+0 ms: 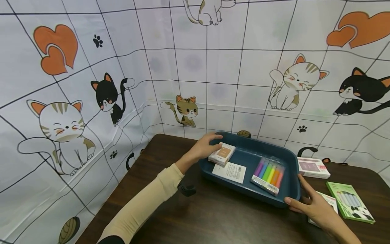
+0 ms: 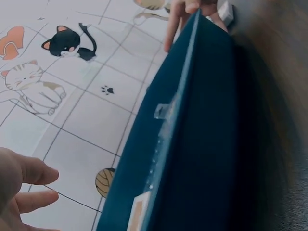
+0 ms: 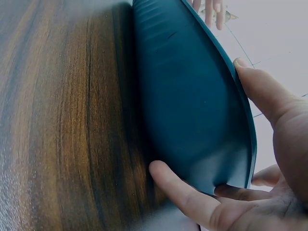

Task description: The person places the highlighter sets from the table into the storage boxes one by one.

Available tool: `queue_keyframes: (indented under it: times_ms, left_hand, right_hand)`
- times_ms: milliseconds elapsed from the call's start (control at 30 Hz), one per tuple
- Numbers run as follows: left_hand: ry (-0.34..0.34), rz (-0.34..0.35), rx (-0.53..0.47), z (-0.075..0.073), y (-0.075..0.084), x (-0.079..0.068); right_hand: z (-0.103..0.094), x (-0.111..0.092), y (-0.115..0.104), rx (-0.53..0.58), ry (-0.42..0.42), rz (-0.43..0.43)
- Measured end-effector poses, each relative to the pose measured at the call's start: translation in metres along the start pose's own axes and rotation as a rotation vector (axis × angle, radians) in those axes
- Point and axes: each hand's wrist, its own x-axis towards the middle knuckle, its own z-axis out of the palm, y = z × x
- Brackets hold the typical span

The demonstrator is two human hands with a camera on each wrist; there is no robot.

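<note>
A dark blue tray (image 1: 247, 156) sits on the table near the back wall. My right hand (image 1: 313, 203) grips its near right corner; in the right wrist view the thumb (image 3: 262, 86) presses on the rim and the fingers lie against the outer wall. Over the tray's left end, my left hand (image 1: 204, 146) hovers with loose, parted fingers, close to a white box with a tan panel (image 1: 223, 154). That box overlaps a white printed packet with a barcode (image 1: 231, 172). To their right lies a clear pack of several bright coloured markers (image 1: 268, 175).
Right of the tray, a white box with a mauve panel (image 1: 313, 167) and a green box picturing pens and pandas (image 1: 350, 202) lie on the brown table (image 1: 210, 217). A white pack (image 1: 330, 201) is partly hidden behind my right hand. Cat-print cloth (image 1: 195, 64) hangs behind.
</note>
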Motion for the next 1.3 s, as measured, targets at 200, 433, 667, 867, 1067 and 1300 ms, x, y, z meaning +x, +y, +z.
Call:
queue_keyframes:
  times_ms: [200, 433, 667, 867, 1067, 1300]
  left_hand:
    - [0.009, 0.048, 0.116, 0.001, -0.013, -0.011]
    - [0.046, 0.077, 0.159, -0.009, -0.03, -0.033]
    - [0.101, 0.086, 0.144, -0.023, -0.043, -0.05]
    - [0.116, 0.061, 0.144, -0.026, -0.055, -0.056]
    - [0.085, 0.004, 0.097, -0.022, -0.069, -0.062]
    - [-0.034, -0.157, -0.348, -0.018, -0.078, -0.067]
  right_hand:
    - [0.001, -0.001, -0.001, -0.045, 0.014, -0.004]
    - [0.002, 0.001, -0.002, -0.003, -0.018, -0.017]
    - [-0.005, -0.001, 0.001, 0.019, -0.033, -0.038]
    - [-0.006, -0.003, 0.004, 0.003, -0.019, -0.02]
    - [-0.005, -0.001, 0.005, -0.052, 0.003, 0.002]
    - [-0.001, 0.001, 0.004, -0.017, -0.021, -0.003]
